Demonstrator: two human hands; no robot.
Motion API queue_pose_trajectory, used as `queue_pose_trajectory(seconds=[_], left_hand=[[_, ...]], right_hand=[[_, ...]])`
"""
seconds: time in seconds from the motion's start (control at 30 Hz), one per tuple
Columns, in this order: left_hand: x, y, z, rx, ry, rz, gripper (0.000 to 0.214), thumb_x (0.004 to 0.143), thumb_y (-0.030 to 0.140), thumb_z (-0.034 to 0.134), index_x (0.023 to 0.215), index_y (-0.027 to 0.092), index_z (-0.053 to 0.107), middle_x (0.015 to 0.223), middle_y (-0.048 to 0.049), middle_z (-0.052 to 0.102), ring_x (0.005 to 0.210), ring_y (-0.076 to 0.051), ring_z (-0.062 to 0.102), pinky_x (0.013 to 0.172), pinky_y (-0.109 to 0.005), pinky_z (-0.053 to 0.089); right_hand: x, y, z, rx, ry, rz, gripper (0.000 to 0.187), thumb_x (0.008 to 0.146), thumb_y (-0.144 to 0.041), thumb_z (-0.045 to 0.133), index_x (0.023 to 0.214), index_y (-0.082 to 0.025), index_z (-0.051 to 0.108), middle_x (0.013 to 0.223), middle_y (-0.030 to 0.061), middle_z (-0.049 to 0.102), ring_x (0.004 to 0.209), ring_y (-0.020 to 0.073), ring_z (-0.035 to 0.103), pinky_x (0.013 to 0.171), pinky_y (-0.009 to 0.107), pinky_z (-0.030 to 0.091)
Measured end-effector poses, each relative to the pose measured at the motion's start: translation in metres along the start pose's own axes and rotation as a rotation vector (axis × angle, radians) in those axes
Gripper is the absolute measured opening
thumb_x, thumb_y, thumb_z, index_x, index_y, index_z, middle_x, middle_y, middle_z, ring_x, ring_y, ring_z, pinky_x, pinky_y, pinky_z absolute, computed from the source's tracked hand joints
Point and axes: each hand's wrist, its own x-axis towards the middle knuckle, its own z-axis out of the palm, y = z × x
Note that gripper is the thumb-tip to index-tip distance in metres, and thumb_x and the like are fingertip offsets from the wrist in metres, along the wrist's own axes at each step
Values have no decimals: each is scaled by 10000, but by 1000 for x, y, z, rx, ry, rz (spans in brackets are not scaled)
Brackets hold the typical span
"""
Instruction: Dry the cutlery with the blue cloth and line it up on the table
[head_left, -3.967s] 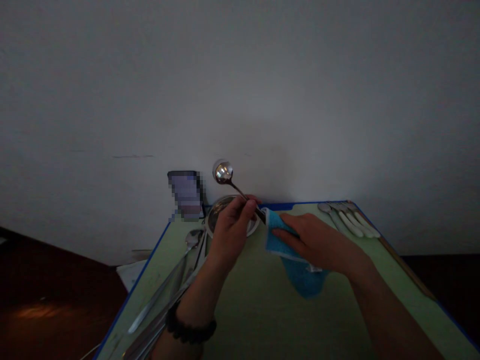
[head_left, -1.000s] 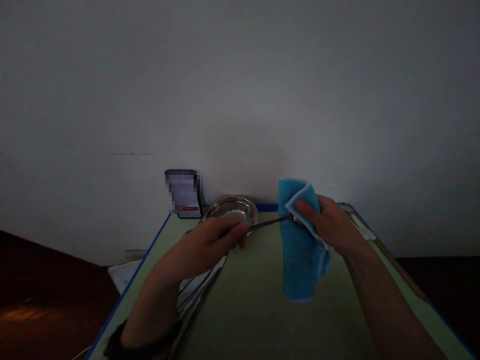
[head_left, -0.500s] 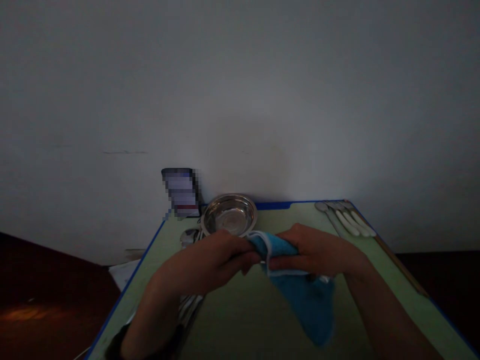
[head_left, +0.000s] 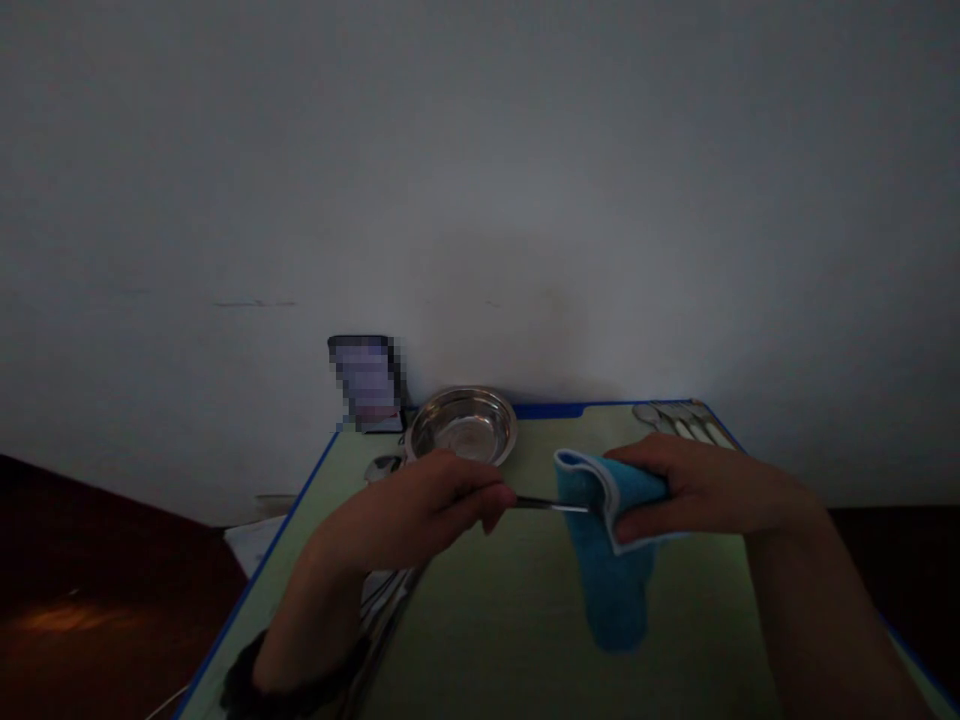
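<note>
The left hand (head_left: 424, 515) gripped one end of a metal utensil (head_left: 546, 503), whose slim shaft extended across the gap between the hands, over the middle of the tabletop (head_left: 517, 630). The right hand (head_left: 697, 488) clasped a folded blue cloth (head_left: 613, 595) around the opposite end, which was hidden. A metal bowl (head_left: 465, 435) stood at the far edge, left of centre. A phone (head_left: 371, 380) stood tilted at the far left corner; white-handled cutlery (head_left: 697, 430) lay near the far right corner.

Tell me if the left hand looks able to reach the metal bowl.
Probably yes: the metal bowl stands beyond the left hand with nothing visible between, though that hand holds a metal utensil.
</note>
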Motion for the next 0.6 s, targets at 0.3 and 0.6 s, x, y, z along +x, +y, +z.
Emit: queue_pose_trajectory(seconds=[0.3, 0.6], left_hand=[[7, 8, 5, 79, -52, 21, 290, 899, 276, 358, 765, 167, 591, 683, 0, 607, 647, -108, 558, 609, -210, 385], [-8, -7, -8, 18, 51, 29, 312, 912, 316, 367, 727, 167, 570, 613, 40, 510, 596, -77, 509, 589, -182, 368]], right_hand=[[24, -9, 17, -34, -76, -54, 210, 792, -360, 543, 732, -173, 615, 559, -43, 495, 504, 86, 477, 455, 188, 372], [-1, 11, -8, 109, 12, 129, 247, 720, -419, 615, 808, -193, 660, 731, -4, 655, 656, 149, 600, 596, 246, 472]])
